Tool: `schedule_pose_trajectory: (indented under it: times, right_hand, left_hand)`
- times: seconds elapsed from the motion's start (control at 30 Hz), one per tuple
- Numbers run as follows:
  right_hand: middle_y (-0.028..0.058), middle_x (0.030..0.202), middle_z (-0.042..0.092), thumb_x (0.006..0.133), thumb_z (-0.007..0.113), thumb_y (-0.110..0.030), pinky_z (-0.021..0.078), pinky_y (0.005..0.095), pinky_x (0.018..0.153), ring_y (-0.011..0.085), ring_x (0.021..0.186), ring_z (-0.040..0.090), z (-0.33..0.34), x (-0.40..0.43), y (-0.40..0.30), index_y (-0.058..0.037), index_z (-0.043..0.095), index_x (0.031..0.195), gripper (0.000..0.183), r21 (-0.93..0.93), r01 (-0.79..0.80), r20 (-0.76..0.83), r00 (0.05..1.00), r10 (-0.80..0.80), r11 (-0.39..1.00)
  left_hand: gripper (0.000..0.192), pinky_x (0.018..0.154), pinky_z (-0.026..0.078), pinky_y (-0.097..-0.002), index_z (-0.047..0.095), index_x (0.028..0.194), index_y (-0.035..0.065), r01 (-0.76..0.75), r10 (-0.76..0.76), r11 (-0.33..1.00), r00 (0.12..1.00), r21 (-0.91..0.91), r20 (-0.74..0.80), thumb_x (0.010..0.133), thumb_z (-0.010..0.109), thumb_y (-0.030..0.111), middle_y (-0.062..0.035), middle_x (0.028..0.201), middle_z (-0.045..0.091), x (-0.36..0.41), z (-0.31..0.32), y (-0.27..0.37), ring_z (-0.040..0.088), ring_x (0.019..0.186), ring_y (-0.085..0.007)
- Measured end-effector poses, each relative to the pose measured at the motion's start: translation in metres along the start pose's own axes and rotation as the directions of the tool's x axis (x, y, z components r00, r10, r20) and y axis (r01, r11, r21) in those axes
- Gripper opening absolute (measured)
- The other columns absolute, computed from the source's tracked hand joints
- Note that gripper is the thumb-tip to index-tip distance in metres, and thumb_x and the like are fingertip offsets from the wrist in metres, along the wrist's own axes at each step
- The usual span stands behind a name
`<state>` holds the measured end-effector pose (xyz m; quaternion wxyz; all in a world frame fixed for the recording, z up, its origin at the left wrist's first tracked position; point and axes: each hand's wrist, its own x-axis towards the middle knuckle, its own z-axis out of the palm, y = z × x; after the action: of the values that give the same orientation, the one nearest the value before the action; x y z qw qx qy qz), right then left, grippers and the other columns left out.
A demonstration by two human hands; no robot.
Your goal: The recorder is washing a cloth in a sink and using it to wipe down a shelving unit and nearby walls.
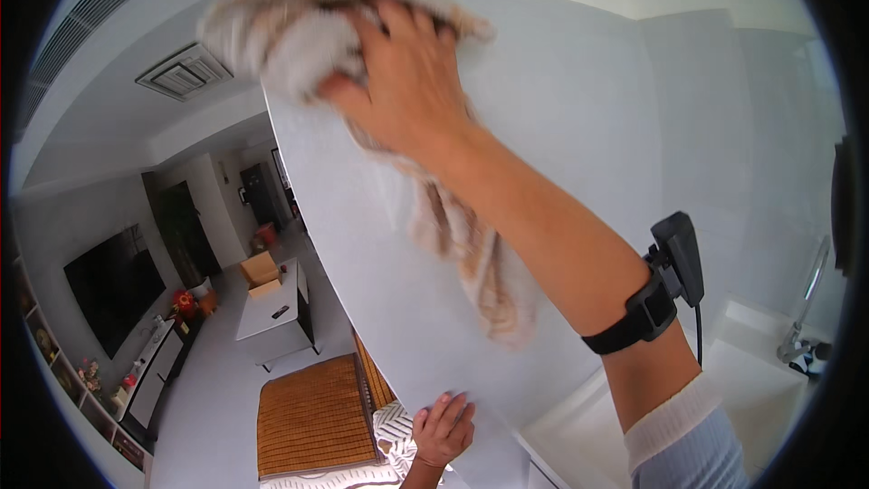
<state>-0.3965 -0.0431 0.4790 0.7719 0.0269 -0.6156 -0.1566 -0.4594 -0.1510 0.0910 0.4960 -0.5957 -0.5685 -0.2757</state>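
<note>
My right hand (411, 78) is high up, pressing a bunched striped cloth (299, 34) in beige and white against the upper part of a pale grey wall panel (577, 115). The cloth is blurred, and one end of it hangs down below my wrist. Around my right forearm is a black strap (635, 316) with a small device on it. Low in the picture my left hand (445, 429) rests with fingers spread on the lower edge of the same panel, with no object seen in it.
Right of the panel are a white basin (733, 394) and a chrome tap (791, 339). Beyond its left edge lie a sofa with a brown ribbed cover (312, 414), a low table (271, 316) bearing an open cardboard box (261, 275), and a wall television (115, 292).
</note>
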Motion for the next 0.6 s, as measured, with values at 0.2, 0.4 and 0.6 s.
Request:
schedule_pose_trajectory:
  times: [0.2,0.4,0.6]
  right_hand:
    - [0.0121,0.107,0.044,0.068,0.058,-0.036,0.0305,0.044,0.079,0.0301,0.099,0.038,-0.017,-0.072,-0.028,-0.0053,0.053,0.104,0.048,0.058,0.054,0.242,0.968,-0.066,0.997]
    - [0.0098,0.11,0.05,0.07,0.057,-0.031,0.0324,0.0417,0.091,0.028,0.106,0.044,-0.102,-0.217,-0.032,-0.0091,0.049,0.111,0.047,0.562,-0.287,0.788,0.472,-0.396,0.776]
    - [0.0096,0.108,0.051,0.055,0.065,-0.029,0.0292,0.0485,0.092,0.0303,0.105,0.044,-0.06,-0.169,0.023,-0.0105,0.054,0.103,0.052,0.362,0.1,0.435,0.861,-0.263,0.927]
  left_hand:
    - [0.014,0.093,0.021,-0.0332,0.063,0.079,0.0178,0.049,-0.05,0.998,0.999,0.033,0.012,0.071,0.052,0.022,0.0021,0.1,0.058,-0.007,-0.005,-0.007,0.049,0.104,-0.0154]
    - [0.022,0.076,0.042,-0.0462,0.062,0.083,0.013,-0.087,0.124,0.899,0.991,0.43,-0.059,0.066,0.057,0.025,-0.0048,0.09,0.058,-0.036,0.023,-0.001,0.053,0.091,-0.0257]
    - [0.019,0.089,0.03,-0.0438,0.059,0.087,0.0114,-0.026,0.026,1.0,1.0,-0.018,0.005,0.07,0.053,0.016,-0.0056,0.101,0.057,-0.006,0.0,-0.003,0.051,0.1,-0.0222]
